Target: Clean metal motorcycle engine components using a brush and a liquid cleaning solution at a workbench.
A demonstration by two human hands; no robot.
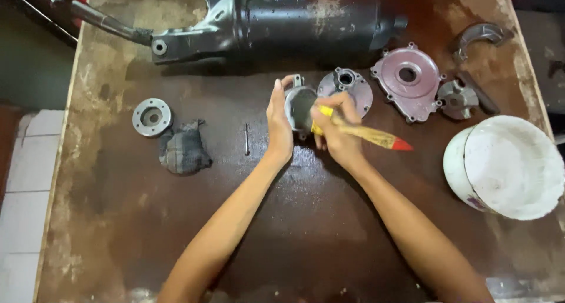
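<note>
My left hand (278, 124) grips the left side of a round grey metal housing part (300, 106) and holds it upright on the table. My right hand (337, 132) is closed on a paintbrush (376, 137) with a yellow handle and red tip; its bristle end is pressed into the part's hollow and is hidden behind my fingers. Just behind the held part lies a second grey round cover (352, 86).
A long black engine casing (276, 20) lies across the back of the stained brown table (118, 220). A pinkish cover plate (407, 79), small metal pieces (459, 98), a white bowl (509, 167), a grey ring (152, 117), a rag (182, 150) and a pin (246, 139) lie around.
</note>
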